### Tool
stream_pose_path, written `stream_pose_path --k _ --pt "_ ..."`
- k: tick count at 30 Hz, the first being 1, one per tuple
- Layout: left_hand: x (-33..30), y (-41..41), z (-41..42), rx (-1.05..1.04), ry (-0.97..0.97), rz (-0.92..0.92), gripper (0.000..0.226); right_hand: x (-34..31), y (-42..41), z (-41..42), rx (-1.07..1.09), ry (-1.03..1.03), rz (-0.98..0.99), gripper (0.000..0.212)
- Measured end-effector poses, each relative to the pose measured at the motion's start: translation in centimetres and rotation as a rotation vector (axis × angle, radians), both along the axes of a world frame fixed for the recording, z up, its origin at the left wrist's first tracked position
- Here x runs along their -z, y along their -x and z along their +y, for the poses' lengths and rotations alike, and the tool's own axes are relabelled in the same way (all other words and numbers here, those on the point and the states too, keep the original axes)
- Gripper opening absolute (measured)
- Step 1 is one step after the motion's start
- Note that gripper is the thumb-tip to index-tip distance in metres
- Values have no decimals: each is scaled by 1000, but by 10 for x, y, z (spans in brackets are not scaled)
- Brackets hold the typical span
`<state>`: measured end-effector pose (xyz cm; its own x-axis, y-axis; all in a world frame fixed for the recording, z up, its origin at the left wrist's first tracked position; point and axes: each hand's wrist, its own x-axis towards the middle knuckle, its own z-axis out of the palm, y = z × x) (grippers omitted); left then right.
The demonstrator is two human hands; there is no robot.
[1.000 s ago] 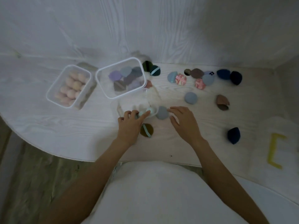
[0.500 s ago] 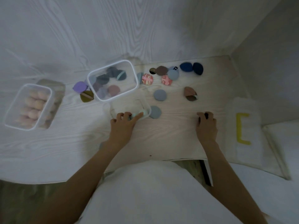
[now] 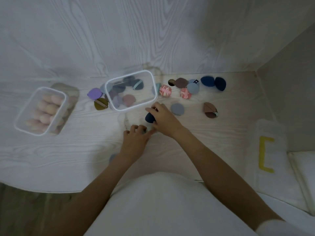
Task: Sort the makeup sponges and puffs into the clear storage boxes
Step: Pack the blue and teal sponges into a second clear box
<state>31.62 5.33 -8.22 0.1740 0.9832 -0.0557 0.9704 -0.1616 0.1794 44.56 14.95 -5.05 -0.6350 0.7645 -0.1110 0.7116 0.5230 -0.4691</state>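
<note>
The right hand (image 3: pixel 164 119) grips a navy puff (image 3: pixel 150 118) just below the clear box (image 3: pixel 154 86); the left hand (image 3: pixel 136 138), fingers curled, touches a blurred small clear container (image 3: pixel 127 120) beside it.

— What's around apart from the work itself?

— A pale wood-grain table (image 3: pixel 51 150) with a curved near edge, and a wall (image 3: pixel 153 31) of the same pale grain rising behind it.

— And to the right?

— A plain side wall (image 3: pixel 289 99) meets the table's far corner. Below it lies a white cloth (image 3: pixel 272 126) bearing a yellow mark (image 3: pixel 265 155) shaped like a bracket — it overlaps the table's right end.

— Lower left?

— A strip of darker wood floor (image 3: pixel 25 210).
</note>
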Motion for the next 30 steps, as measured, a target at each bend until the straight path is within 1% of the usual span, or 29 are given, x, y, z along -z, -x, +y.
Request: stream_pose_path --k 1,5,8,10,13,14,17,19,21,24,27,30 --pt "0 1 0 -4 -3 8 52 1 5 3 0 12 -39 48" --pt "-2 3 0 -33 30 -8 43 7 14 8 -46 -25 -156 24" --pt "-5 6 3 -191 129 -141 36 11 9 7 -60 81 -100 24" --pt "-7 6 6 -230 152 -182 41 11 3 7 -51 107 -45 26" --pt "-7 6 8 -188 177 -123 65 15 -3 5 -18 74 7 24" --pt "-7 6 10 -167 198 -93 68 16 -3 4 2 68 6 25" --pt "-6 8 13 -121 264 -45 67 13 -6 2 22 74 -3 30" --pt "-7 10 15 -112 271 -52 63 4 -15 4 40 44 67 21" --pt "-8 11 16 -100 278 -73 62 -5 -35 11 131 -26 175 13" --pt "-12 10 19 -92 332 -105 65 -5 -83 33 335 -182 220 16" --pt "-16 6 23 -102 372 -121 67 11 -135 68 541 -271 113 26" --pt "-16 -3 27 -116 353 -143 65 26 -170 105 691 -259 -20 45"
